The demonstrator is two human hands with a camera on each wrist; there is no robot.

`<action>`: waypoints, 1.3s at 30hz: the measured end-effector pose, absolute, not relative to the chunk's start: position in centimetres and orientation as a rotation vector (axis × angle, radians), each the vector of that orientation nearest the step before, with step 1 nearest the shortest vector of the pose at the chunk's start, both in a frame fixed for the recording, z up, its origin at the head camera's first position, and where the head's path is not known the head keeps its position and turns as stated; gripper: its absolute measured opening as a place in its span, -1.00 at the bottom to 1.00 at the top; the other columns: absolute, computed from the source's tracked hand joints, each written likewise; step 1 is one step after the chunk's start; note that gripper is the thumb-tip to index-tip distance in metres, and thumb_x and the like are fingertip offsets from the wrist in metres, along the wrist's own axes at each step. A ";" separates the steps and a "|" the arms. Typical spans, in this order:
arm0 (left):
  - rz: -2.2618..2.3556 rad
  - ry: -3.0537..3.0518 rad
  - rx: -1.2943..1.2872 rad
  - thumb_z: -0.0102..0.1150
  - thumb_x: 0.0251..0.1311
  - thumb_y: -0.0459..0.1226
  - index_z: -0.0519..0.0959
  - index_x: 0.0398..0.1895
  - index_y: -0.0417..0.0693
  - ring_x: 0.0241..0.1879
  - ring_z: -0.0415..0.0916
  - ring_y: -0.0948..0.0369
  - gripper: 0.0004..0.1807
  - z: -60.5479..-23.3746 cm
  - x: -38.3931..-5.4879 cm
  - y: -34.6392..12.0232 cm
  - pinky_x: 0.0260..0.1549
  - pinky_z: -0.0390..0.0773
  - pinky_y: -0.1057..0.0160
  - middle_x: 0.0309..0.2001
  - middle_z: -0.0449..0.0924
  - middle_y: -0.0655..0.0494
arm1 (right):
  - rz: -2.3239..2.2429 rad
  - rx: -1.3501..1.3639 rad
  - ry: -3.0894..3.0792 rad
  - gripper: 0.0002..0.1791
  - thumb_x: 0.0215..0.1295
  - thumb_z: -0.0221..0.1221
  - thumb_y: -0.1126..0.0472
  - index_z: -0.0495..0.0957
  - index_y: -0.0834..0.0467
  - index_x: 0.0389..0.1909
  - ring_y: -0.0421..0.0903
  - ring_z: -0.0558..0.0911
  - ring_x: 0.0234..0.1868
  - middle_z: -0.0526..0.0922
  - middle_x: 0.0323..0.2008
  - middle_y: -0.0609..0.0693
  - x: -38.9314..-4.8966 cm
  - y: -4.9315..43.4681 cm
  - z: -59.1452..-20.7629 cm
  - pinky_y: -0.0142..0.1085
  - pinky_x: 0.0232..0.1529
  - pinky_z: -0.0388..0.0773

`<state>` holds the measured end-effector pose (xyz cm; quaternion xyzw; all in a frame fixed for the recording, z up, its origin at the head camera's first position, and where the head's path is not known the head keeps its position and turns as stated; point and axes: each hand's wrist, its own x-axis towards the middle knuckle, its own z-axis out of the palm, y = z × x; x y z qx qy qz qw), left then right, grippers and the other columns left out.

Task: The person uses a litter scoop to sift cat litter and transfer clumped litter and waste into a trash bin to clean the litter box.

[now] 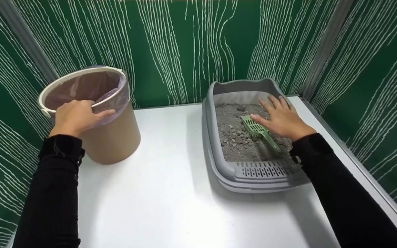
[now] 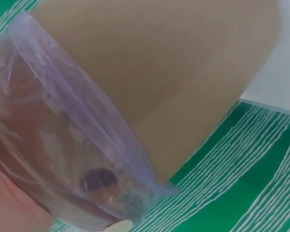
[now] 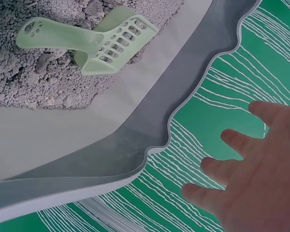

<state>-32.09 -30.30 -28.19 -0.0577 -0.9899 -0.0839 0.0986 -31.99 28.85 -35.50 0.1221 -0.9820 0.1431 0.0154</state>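
At the left, a tan trash bin (image 1: 115, 144) with a cream rim is lined with a translucent purple bag (image 2: 87, 116). My left hand (image 1: 74, 119) grips the bin's near rim, its thumb on the outside over the bag and its fingers inside, partly hidden. My right hand (image 1: 283, 119) hovers with spread fingers over the right side of a grey litter box (image 1: 210, 134), holding nothing. Below it, a green slotted litter scoop (image 1: 253, 126) lies on the clumpy grey litter (image 1: 231, 146), its handle toward the box's front right.
Both containers stand on a white table (image 1: 164, 165), with a gap between them. Green panels (image 1: 157, 55) with white wavy lines enclose the back and sides, joined by grey corner posts (image 1: 322, 44). A slotted ledge (image 1: 264, 170) runs along the litter box's front.
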 end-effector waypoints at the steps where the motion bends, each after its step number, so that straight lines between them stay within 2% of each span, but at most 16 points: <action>1: -0.242 -2.924 -0.158 0.03 0.27 0.53 0.59 -0.39 -0.26 -0.31 0.55 -0.20 -0.07 -28.2 -32.1 -30.2 -0.17 0.46 -0.26 -0.45 0.61 -0.21 | 0.445 0.377 -3.055 0.02 0.55 -0.23 -0.52 -0.11 0.09 0.74 0.54 -0.27 0.64 -0.25 0.70 0.35 -31.9 28.9 -35.5 0.48 0.49 -0.41; 3: -0.220 -2.917 -0.145 -0.02 0.30 0.53 0.49 -0.59 -0.18 -0.41 0.50 -0.14 -0.09 -28.2 -32.2 -30.1 -0.29 0.43 -0.17 -0.58 0.48 -0.10 | 0.446 0.375 -3.057 0.02 0.56 -0.23 -0.51 -0.09 0.10 0.74 0.54 -0.26 0.64 -0.24 0.70 0.35 -31.8 28.9 -35.5 0.49 0.49 -0.40; 5: -0.197 -2.905 -0.159 0.00 0.34 0.49 0.40 -0.68 -0.13 -0.48 0.46 -0.09 -0.12 -28.1 -32.3 -30.1 -0.39 0.37 -0.08 -0.65 0.39 -0.03 | 0.457 0.373 -3.057 0.02 0.56 -0.22 -0.51 -0.08 0.11 0.74 0.54 -0.25 0.64 -0.23 0.70 0.35 -31.6 28.9 -35.4 0.52 0.47 -0.37; 10: -0.163 -2.885 -0.253 0.14 0.41 0.34 0.39 -0.70 -0.11 -0.55 0.43 -0.04 -0.22 -27.9 -32.3 -29.5 -0.48 0.30 0.01 -0.67 0.33 0.01 | 0.481 0.370 -3.060 0.03 0.55 -0.23 -0.52 -0.07 0.11 0.74 0.51 -0.27 0.65 -0.23 0.70 0.34 -31.4 29.0 -35.1 0.53 0.46 -0.38; 15: -0.153 -2.924 -0.336 0.16 0.43 0.29 0.36 -0.70 -0.07 -0.56 0.43 0.01 -0.26 -27.8 -31.9 -27.6 -0.48 0.34 0.04 -0.67 0.29 0.06 | 0.464 0.384 -3.060 0.02 0.56 -0.23 -0.51 -0.05 0.11 0.73 0.52 -0.27 0.65 -0.25 0.70 0.34 -31.4 29.0 -35.4 0.52 0.47 -0.38; 30: -0.204 -2.898 -0.440 0.22 0.48 0.15 0.56 -0.56 -0.13 -0.53 0.52 0.00 -0.40 -28.3 -29.3 -19.6 -0.43 0.55 -0.06 -0.58 0.50 -0.03 | 0.381 0.410 -3.052 0.02 0.56 -0.22 -0.51 -0.03 0.14 0.72 0.53 -0.22 0.64 -0.24 0.70 0.36 -31.4 28.9 -35.4 0.51 0.48 -0.33; 34: -0.226 -2.851 -0.451 0.26 0.46 0.12 0.52 -0.60 -0.11 -0.51 0.56 -0.05 -0.42 -28.6 -28.4 -17.6 -0.38 0.61 -0.14 -0.55 0.54 -0.07 | 0.370 0.411 -3.055 0.02 0.56 -0.24 -0.52 -0.02 0.13 0.72 0.54 -0.22 0.64 -0.23 0.70 0.35 -31.5 28.8 -35.6 0.52 0.48 -0.30; 39: -0.242 -2.801 -0.438 0.30 0.42 0.10 0.41 -0.66 -0.05 -0.51 0.59 -0.09 -0.41 -29.1 -26.9 -15.2 -0.40 0.63 -0.16 -0.54 0.56 -0.09 | 0.374 0.415 -3.051 0.02 0.55 -0.22 -0.52 0.01 0.12 0.72 0.55 -0.21 0.64 -0.18 0.69 0.37 -31.5 28.8 -36.1 0.53 0.48 -0.29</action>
